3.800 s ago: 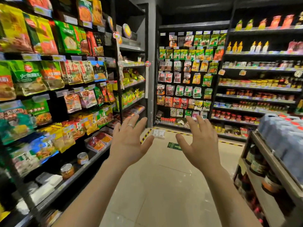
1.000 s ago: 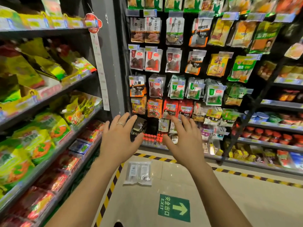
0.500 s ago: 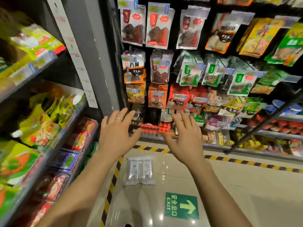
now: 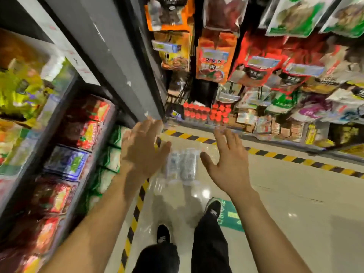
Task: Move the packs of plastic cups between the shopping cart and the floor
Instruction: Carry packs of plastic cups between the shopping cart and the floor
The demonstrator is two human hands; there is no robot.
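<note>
step in hand: reach for pickup. the pack of plastic cups [image 4: 182,164] lies flat on the floor [image 4: 285,194] just beside the striped tape [image 4: 136,211] and shows between the two hands; the shopping cart is not in view. the left hand [image 4: 141,148] and right hand [image 4: 226,160] hover above the pack, fingers spread straight, holding nothing, with no contact visible (frame blurred). judgement: the next move calls for lowering both hands to the pack's two long sides, closing on the loose wrap, then lifting.

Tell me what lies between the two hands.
In the head view, the clear pack of plastic cups lies on the floor between the left hand and the right hand; whether either touches it is unclear.
</note>
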